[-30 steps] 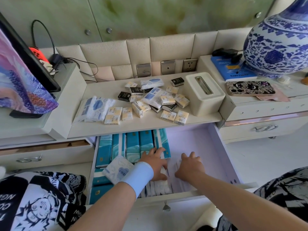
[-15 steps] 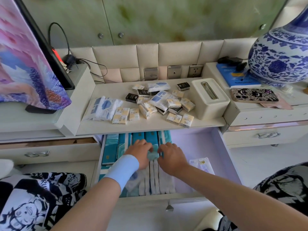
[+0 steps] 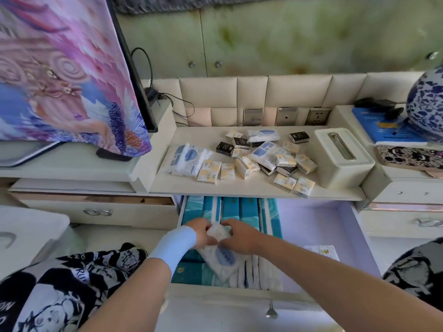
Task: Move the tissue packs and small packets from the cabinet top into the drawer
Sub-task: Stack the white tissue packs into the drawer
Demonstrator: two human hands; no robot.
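Both hands are inside the open drawer [image 3: 321, 226]. My left hand [image 3: 200, 232], with a pale blue wristband, and my right hand [image 3: 239, 236] grip the top of one white tissue pack with a blue oval [image 3: 221, 256], which lies tilted over the teal packs [image 3: 231, 209] and white packs [image 3: 261, 271] stored there. On the cabinet top [image 3: 191, 185] lie more white tissue packs [image 3: 185, 159], several yellow-and-white small packets [image 3: 211, 172] and a few black packets [image 3: 224, 147].
A cream tissue box [image 3: 340, 156] stands right of the packets. Further right are a patterned phone [image 3: 412, 159], a blue book [image 3: 381, 128] and a blue-and-white vase [image 3: 426, 106]. A cloth-draped screen [image 3: 72, 75] rises at left. A white packet [image 3: 321, 251] lies in the drawer's right part.
Both hands moved left in the drawer, from the white packs to its middle, and closed on the white tissue pack. The view has tilted upward and shifted left.
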